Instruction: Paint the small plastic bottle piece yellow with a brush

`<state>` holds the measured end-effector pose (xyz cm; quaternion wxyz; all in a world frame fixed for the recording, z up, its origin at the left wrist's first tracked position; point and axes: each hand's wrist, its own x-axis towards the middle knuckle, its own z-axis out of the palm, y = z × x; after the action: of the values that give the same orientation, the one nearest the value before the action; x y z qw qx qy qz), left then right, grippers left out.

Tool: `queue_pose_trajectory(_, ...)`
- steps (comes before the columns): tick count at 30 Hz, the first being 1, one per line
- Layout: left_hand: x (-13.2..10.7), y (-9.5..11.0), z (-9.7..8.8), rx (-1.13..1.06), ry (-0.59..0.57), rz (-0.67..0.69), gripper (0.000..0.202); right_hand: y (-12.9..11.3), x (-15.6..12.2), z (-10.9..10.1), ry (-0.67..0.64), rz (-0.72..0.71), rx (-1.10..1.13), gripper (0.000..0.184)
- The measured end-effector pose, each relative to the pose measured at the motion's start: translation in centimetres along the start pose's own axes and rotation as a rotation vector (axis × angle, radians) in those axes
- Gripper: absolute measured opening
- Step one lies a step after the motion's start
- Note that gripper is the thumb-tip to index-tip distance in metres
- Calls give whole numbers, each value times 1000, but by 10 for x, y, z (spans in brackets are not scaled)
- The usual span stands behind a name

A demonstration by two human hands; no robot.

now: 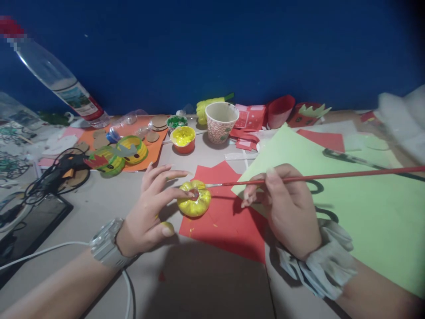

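A round, ribbed piece coated in yellow paint (195,209) lies at the left side of a red paper sheet (229,230). My left hand (154,204) has its fingers spread, and the index fingertip presses on the reddish hollow in the piece's middle. Yellow paint marks the left thumb. In my right hand (288,208) a thin red-handled paintbrush (318,176) is pinched between thumb and fingers. Its bristle tip touches the upper right edge of the yellow piece. Behind stands a small cup of yellow paint (183,138).
Beyond the paint stands a patterned paper cup (222,124), next to a green paint cup (177,122). Painted yellow-green crafts (133,149) rest on orange paper at left, near black cables (55,177) and a tall bottle (63,79). Light green paper (358,221) covers the right side.
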<state>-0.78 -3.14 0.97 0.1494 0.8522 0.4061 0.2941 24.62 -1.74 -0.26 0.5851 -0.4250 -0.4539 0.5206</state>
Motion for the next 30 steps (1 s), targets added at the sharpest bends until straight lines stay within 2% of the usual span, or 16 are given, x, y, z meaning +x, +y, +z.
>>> queue_pose_trajectory(5, 0, 1, 0, 14, -9, -9, 63, -1, -1, 2, 29, -24, 6, 18)
queue_pose_trajectory(9, 0, 1, 0, 19, -4, -12, 65, -2, -1, 3, -45, 13, 11, 16)
queue_pose_trajectory(13, 0, -1, 1, 15, 5, 4, 63, -2, 0, 3, 13, -19, 1, 18)
queue_pose_trajectory(16, -1, -2, 2, 17, 15, 6, 63, -4, 0, 3, -38, -25, 15, 16)
queue_pose_trajectory(18, -1, -1, 1, 19, 9, -3, 64, -6, -1, 2, -61, -10, -48, 16)
queue_pose_trajectory(22, -1, 0, 0, 13, -8, -23, 65, -13, -1, 2, 2, -75, -120, 15)
queue_pose_trajectory(25, -1, 1, 0, 8, -5, -30, 65, -20, -2, 4, -85, -85, -163, 11)
queue_pose_trajectory(27, -1, 2, 0, 9, -5, -33, 65, -25, -3, 6, -133, -85, -267, 13)
queue_pose_trajectory(30, -1, 3, 0, 19, -11, -39, 68, -31, -5, 7, -90, -138, -369, 15)
